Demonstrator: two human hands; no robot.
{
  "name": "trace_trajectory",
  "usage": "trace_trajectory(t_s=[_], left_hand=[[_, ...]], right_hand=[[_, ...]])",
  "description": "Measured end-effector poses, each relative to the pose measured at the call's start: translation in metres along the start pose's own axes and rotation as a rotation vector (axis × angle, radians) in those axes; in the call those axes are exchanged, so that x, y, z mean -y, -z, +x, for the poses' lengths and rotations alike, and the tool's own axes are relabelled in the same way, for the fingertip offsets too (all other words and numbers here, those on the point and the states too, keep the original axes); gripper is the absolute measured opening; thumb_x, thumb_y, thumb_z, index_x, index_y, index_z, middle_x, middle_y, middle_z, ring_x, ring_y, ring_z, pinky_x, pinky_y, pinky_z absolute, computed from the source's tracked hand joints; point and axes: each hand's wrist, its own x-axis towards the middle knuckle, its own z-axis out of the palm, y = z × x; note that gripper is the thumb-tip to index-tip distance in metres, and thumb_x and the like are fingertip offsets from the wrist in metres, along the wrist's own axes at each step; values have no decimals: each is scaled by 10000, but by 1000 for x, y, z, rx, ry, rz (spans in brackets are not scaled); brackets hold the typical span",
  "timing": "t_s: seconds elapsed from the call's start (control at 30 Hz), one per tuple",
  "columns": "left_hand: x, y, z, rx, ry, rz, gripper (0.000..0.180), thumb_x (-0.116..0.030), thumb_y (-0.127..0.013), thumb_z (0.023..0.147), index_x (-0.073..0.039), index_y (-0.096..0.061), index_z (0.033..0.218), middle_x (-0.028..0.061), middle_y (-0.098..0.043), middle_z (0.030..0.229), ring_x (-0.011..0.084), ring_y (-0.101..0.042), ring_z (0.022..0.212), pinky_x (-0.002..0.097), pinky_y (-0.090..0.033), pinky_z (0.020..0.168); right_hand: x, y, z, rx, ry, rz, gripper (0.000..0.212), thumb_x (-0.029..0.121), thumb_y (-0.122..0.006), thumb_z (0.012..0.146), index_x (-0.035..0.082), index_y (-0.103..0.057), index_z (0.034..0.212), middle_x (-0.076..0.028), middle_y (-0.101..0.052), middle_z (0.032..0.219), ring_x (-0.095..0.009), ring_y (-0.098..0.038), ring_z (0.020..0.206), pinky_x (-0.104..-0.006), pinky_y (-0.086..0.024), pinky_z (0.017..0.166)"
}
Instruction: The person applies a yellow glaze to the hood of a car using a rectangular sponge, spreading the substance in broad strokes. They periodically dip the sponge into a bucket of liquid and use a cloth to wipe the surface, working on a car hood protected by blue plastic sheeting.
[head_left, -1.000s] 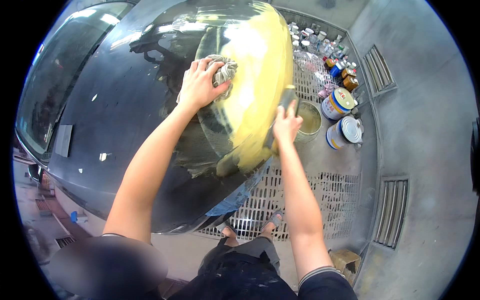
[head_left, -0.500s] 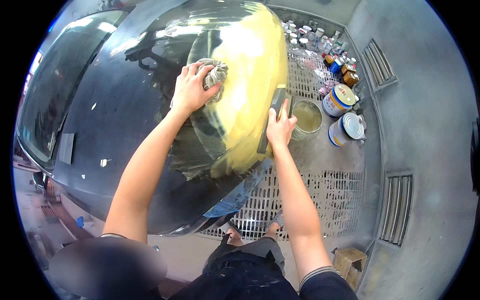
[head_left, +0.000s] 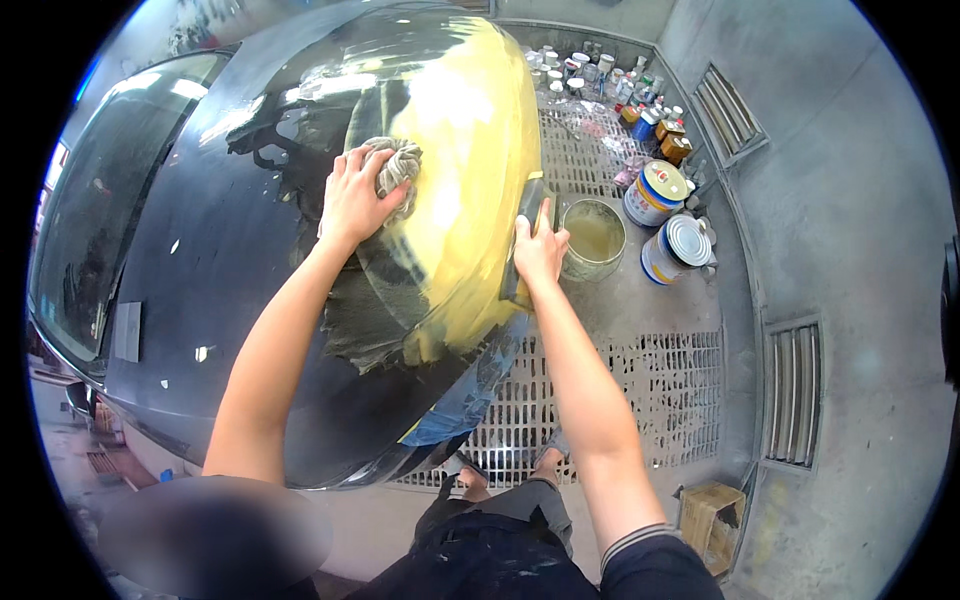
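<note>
A dark car's rounded body end carries a broad patch of yellow body filler (head_left: 455,170), smoothed over black and bare areas. My left hand (head_left: 352,205) rests on the panel left of the filler, fingers closed round a crumpled grey rag (head_left: 401,170). On the filler's right edge, where the panel curves down, my right hand (head_left: 540,252) grips a long dark sanding block (head_left: 537,195). The block lies lengthwise against the surface. Its underside is hidden, and my hand covers its middle.
A bucket of cloudy liquid (head_left: 568,262) stands on the floor just right of my right hand. Beyond it are two large paint cans (head_left: 687,240) and several bottles (head_left: 675,148). Floor grating (head_left: 640,400) lies below; a grey wall (head_left: 860,300) with vents and a cardboard box (head_left: 708,520) are at right.
The view has shifted slightly, so the car and floor items appear farther left. Both hands keep their holds, with little visible movement over the panel.
</note>
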Motion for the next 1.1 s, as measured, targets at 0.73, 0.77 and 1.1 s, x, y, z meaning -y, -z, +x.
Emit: trace_trajectory(t_s=[0.73,0.77,1.1], left_hand=[[13,7,-15,36,28,40,547,-423,-734,907,-177,-627,1384,142,-575,1415,368,-510,1321,482,-439,1109],[13,8,-15,35,16,54,540,-408,-730,917,-170,-618,1389,145,-578,1402,371,-510,1315,475,-429,1124],[13,10,-11,9,-13,56,511,-401,-716,931,-157,-628,1372,157,-592,1385,389,-531,1277,476,-442,1104]], right_hand=[[50,-27,-172,-181,450,49,739,380,-598,1008,159,-339,1665,-359,-459,1330,-493,-491,1222,-537,-400,1091],[46,-25,-178,-170,492,68,735,370,-603,1007,157,-346,1662,-366,-453,1338,-498,-489,1229,-539,-399,1092],[38,-23,-131,-101,218,65,718,396,-568,1035,153,-327,1666,-365,-418,1375,-478,-507,1183,-523,-415,1070]])
